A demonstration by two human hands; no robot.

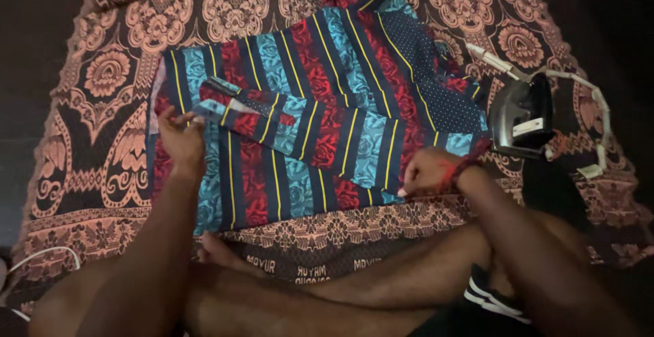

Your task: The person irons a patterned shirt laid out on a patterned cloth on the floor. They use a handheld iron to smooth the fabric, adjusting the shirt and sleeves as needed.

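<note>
I sit cross-legged at the near edge of the patterned spread (pixel 88 139), and the striped shirt (pixel 327 105) lies flat on it in front of me — blue, red and teal bands with thin yellow lines, its collar end up toward twelve o'clock and its hem down at six, close to my knees.

My left hand (pixel 180 136) is at about nine o'clock on the shirt, fingers closed in a light pinch on the cuff end of the sleeve (pixel 255 109), which lies folded across the body of the shirt and runs off toward three o'clock. My right hand (pixel 426 172) is at about four o'clock, curled nearly into a fist, fingertips pressing or pinching the lower hem edge; I cannot tell whether cloth is actually gripped between them.

The iron (pixel 521 115) stands well apart from both hands, out at three o'clock on the spread, with its white cord (pixel 579 81) looping round behind it. Neither hand touches it.

As I judge it, the work is in its middle part: the shirt is spread out and one sleeve is already brought in over the front, and the cloth looks fairly smooth. The far side, near two o'clock, is bunched and not yet folded in — and the body is not yet folded up at all.
</note>
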